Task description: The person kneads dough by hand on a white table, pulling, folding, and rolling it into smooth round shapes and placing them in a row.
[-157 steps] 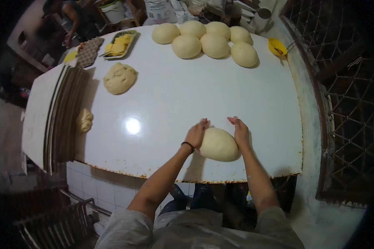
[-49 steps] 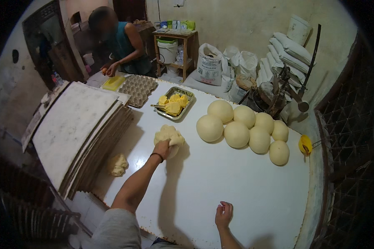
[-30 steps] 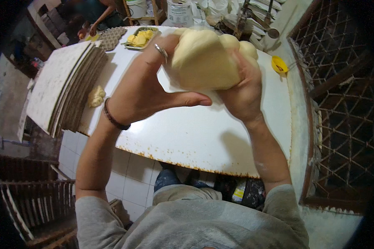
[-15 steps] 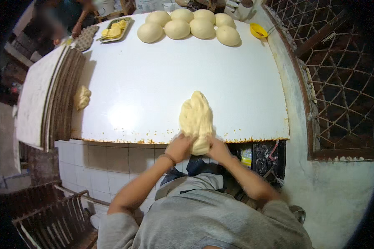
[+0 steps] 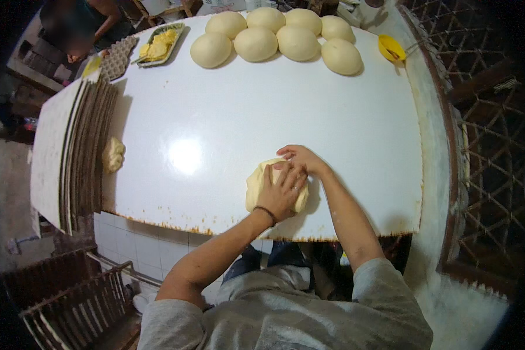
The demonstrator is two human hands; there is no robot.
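Observation:
A pale yellow lump of dough lies folded and compact near the front edge of the white table, right of its middle. My left hand, with a dark band at the wrist, rests on top of it with the fingers spread. At the dough's far right side is my right hand, its fingers stretched out and curving over toward the left. Part of the dough is hidden under my hands.
Several smooth dough balls sit in two rows at the table's far side. A yellow bowl stands to their right. Far left are a tray of yellow fat, egg cartons, stacked boards and a small dough piece. A person is behind.
The dough, stretched long and hanging over the table edge before, is now gathered into a compact lump on the table. Both hands have moved forward from its near end onto and around it.

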